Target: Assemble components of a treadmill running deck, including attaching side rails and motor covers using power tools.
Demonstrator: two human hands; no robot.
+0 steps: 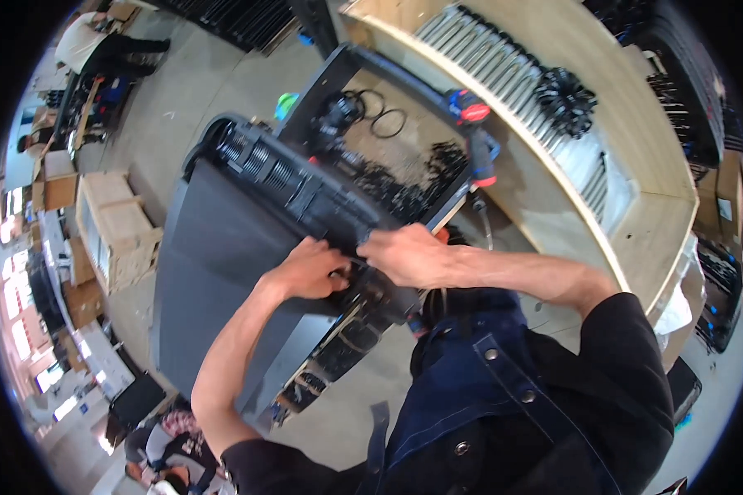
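Note:
In front of me lies a long black machine housing (305, 186) with ribbed cylindrical parts inside, along the edge of a wide dark grey panel (223, 256). My left hand (307, 269) is at the near end of the housing, its fingers curled in against the black parts. Just to the right, my right hand (406, 254) is also closed, with fingertips at the housing's edge. Whatever either hand pinches is hidden by the fingers. The two hands are close together but apart.
Beyond the housing stands a black-rimmed tray (388, 64) with loose black hardware and rings (388, 123). A red and blue cordless power tool (480, 144) rests on its right rim. A wooden crate (553, 177) of metal rods stands right. Small bins (338, 351) sit below my hands.

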